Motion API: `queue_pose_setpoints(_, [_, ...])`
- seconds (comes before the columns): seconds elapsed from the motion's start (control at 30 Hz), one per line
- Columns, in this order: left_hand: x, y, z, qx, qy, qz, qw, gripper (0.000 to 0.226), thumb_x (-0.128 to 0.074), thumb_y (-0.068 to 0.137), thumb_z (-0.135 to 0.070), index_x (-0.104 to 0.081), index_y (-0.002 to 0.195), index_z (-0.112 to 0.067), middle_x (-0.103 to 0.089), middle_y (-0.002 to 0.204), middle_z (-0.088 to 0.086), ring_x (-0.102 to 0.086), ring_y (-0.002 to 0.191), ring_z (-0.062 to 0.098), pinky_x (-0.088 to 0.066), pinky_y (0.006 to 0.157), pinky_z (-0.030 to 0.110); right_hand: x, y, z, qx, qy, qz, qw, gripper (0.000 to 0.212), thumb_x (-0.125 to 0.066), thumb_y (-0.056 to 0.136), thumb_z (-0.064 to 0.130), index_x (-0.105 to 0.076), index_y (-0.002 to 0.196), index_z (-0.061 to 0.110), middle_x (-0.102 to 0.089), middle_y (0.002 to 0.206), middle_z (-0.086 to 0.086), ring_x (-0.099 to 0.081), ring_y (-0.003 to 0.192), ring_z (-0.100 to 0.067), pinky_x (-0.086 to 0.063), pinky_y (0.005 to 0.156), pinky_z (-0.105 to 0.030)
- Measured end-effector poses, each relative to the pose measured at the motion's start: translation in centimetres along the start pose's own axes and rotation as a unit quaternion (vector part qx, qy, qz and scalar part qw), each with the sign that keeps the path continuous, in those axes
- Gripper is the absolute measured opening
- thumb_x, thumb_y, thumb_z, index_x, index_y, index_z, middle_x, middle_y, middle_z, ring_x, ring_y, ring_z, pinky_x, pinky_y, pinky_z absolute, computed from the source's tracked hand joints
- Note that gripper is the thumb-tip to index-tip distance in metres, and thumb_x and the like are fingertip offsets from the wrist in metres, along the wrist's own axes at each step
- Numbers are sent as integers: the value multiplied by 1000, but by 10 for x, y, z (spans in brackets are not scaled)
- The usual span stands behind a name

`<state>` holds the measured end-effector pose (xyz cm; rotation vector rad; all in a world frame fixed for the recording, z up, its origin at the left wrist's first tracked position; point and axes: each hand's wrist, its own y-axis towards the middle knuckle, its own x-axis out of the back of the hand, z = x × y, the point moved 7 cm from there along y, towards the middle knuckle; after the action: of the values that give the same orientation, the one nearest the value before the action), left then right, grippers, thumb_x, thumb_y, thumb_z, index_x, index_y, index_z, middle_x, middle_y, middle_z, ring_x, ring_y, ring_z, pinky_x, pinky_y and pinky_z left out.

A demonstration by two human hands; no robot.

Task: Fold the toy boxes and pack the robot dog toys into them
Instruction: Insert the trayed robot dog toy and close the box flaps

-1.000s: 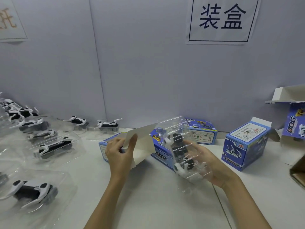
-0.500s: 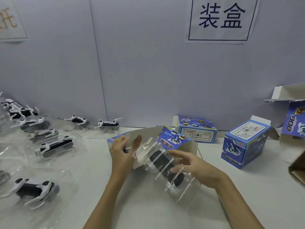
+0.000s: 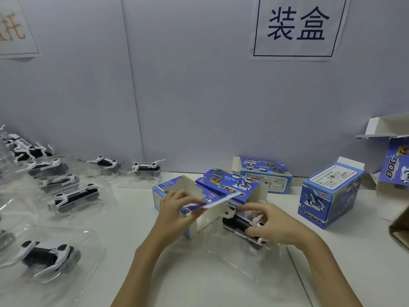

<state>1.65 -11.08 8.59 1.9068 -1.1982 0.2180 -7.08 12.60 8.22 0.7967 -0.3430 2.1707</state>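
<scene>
A blue toy box (image 3: 230,185) lies on its side mid-table with its open end toward me. My left hand (image 3: 177,211) pinches the box's end flap and holds it up. My right hand (image 3: 272,224) grips a black-and-white robot dog (image 3: 238,220) in its clear plastic tray, whose front end is partly inside the box's opening. The tray's rear part still sticks out toward me on the table.
Several more robot dogs in clear trays (image 3: 75,197) cover the table's left side. A flat-lying blue box (image 3: 265,176) sits behind, an upright blue box (image 3: 329,196) to the right, an open box (image 3: 391,165) at far right. A brown carton corner (image 3: 400,227) is at the right edge.
My right hand has lowered the tray with the dog and pushed it leftward into the box's opening. My left hand has swung the flap up and over.
</scene>
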Motion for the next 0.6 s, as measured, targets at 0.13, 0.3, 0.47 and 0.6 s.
queue_pose_setpoints(0.13, [-5, -1, -1, -3, 31, 41, 999, 37, -63, 80, -32, -75, 114, -44, -62, 105, -15, -46, 108, 0, -32, 104, 34, 1, 2, -2, -4, -57, -23, 998, 55, -70, 67, 34, -66, 115, 61, -63, 123, 18, -63, 81, 9, -51, 66, -15])
queue_pose_setpoints(0.3, [-10, -4, 0, 23, 24, 91, 995, 55, -54, 73, -33, -68, 123, -53, -59, 118, -16, -40, 120, 2, -23, 112, 28, -4, 2, 2, -15, -98, -59, 993, 59, -69, 67, 32, -63, 120, 60, -64, 109, 36, -66, 81, 4, -54, 70, -20])
queue_pose_setpoints(0.47, [-15, -4, -4, 11, 38, 96, 995, 61, -47, 69, -50, -64, 127, -53, -55, 117, -20, -38, 120, 3, -22, 111, 29, -11, 8, 11, -2, -76, -162, 984, 53, -68, 73, 28, -64, 122, 48, -70, 103, 31, -66, 97, 0, -56, 82, -29])
queue_pose_setpoints(0.6, [-19, -5, -8, 13, 20, 104, 994, 55, -54, 74, -39, -63, 126, -54, -52, 115, -24, -37, 120, 2, -24, 111, 31, -11, 12, 15, 52, 22, -280, 958, 43, -53, 87, -3, -77, 108, 26, -76, 97, 16, -68, 91, -12, -58, 79, -30])
